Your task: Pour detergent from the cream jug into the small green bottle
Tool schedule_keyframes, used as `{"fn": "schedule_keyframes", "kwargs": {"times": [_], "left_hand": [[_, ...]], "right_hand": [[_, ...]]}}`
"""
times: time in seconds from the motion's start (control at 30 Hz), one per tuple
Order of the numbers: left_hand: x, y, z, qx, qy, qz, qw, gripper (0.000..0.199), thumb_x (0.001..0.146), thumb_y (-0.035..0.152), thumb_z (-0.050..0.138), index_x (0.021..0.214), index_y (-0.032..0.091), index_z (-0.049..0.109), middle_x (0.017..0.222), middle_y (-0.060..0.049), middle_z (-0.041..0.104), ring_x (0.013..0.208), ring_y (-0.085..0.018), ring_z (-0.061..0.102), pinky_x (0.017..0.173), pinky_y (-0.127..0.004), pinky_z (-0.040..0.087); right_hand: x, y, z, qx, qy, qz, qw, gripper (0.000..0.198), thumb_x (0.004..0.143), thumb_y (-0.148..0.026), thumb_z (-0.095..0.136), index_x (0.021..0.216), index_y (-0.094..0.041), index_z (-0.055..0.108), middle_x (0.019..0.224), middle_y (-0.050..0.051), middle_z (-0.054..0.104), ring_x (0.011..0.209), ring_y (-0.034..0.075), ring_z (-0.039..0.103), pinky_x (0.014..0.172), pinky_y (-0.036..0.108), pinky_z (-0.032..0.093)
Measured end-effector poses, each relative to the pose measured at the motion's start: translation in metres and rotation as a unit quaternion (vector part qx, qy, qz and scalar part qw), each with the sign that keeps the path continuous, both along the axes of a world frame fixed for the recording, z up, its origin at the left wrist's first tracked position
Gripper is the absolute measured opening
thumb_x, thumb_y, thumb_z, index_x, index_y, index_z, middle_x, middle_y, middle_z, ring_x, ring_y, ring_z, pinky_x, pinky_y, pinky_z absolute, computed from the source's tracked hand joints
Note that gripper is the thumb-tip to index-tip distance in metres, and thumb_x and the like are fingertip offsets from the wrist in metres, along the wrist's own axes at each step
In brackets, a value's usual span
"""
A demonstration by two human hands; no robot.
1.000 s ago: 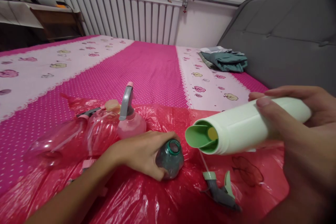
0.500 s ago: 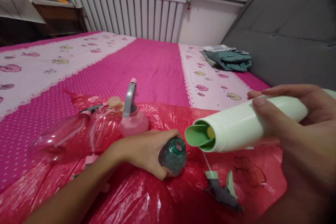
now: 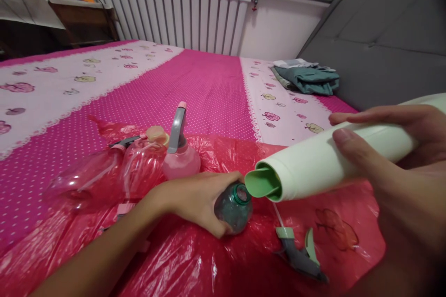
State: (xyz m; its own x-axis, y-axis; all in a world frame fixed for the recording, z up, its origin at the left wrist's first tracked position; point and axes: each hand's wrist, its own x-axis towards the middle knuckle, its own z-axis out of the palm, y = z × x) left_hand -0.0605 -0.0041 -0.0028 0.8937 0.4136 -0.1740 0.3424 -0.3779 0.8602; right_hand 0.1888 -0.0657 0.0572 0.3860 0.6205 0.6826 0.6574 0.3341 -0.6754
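Green bottle (image 3: 232,206) lies tilted on the red plastic sheet (image 3: 195,260), clasped by the left hand (image 3: 193,202) with its open neck up toward the pale green container (image 3: 324,162); the right hand (image 3: 390,158) wraps that container, tipping its spout just above the neck; the container's far end runs out of view; a detached sprayer head (image 3: 299,255) lies below it
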Motion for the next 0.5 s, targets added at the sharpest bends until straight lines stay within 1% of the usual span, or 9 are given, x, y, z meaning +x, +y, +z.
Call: {"fn": "schedule_keyframes", "kwargs": {"times": [0.07, 0.13, 0.3, 0.4, 0.5], "left_hand": [[0.0, 0.001, 0.0, -0.003, 0.0, -0.003, 1.0, 0.07, 0.065, 0.025, 0.078, 0.131, 0.021, 0.053, 0.102, -0.003, 0.071, 0.084, -0.023, 0.068, 0.067, -0.029, 0.052], [0.0, 0.002, -0.001, -0.008, -0.005, -0.005, 1.0, 0.071, 0.065, 0.025, 0.078, 0.13, 0.021, 0.052, 0.104, -0.003, 0.071, 0.085, -0.023, 0.069, 0.068, -0.03, 0.053], [0.0, 0.002, -0.002, -0.023, -0.023, -0.007, 0.999, 0.074, 0.066, 0.023, 0.078, 0.134, 0.022, 0.05, 0.106, -0.004, 0.071, 0.087, -0.024, 0.069, 0.069, -0.031, 0.054], [0.0, 0.002, -0.001, -0.022, -0.022, -0.007, 0.999, 0.073, 0.068, 0.019, 0.077, 0.134, 0.022, 0.049, 0.106, -0.003, 0.071, 0.087, -0.023, 0.069, 0.07, -0.03, 0.055], [0.0, 0.002, 0.001, -0.007, -0.015, -0.009, 1.0, 0.073, 0.07, 0.019, 0.077, 0.137, 0.022, 0.047, 0.112, -0.005, 0.07, 0.09, -0.022, 0.069, 0.075, -0.031, 0.056]], "right_hand": [[-0.002, 0.0, 0.0, 0.009, -0.005, 0.005, 1.0, 0.035, 0.079, -0.045, 0.078, 0.102, -0.019, 0.071, 0.1, -0.001, 0.064, 0.086, 0.002, 0.059, 0.064, 0.015, 0.039], [-0.004, -0.001, 0.0, 0.016, -0.012, 0.007, 1.0, 0.034, 0.08, -0.045, 0.077, 0.103, -0.021, 0.071, 0.1, -0.002, 0.063, 0.086, 0.002, 0.059, 0.064, 0.016, 0.039], [-0.005, -0.005, 0.002, -0.005, -0.022, -0.004, 1.0, 0.031, 0.082, -0.04, 0.076, 0.108, -0.024, 0.07, 0.107, -0.004, 0.062, 0.089, 0.0, 0.058, 0.066, 0.016, 0.039], [-0.008, -0.007, 0.005, -0.004, -0.021, 0.014, 1.0, 0.03, 0.082, -0.037, 0.075, 0.107, -0.022, 0.069, 0.108, -0.003, 0.062, 0.088, -0.001, 0.057, 0.069, 0.016, 0.039], [-0.012, -0.007, 0.009, 0.004, -0.021, 0.021, 1.0, 0.031, 0.082, -0.036, 0.075, 0.106, -0.018, 0.069, 0.111, -0.001, 0.061, 0.087, -0.002, 0.054, 0.072, 0.014, 0.038]]}}
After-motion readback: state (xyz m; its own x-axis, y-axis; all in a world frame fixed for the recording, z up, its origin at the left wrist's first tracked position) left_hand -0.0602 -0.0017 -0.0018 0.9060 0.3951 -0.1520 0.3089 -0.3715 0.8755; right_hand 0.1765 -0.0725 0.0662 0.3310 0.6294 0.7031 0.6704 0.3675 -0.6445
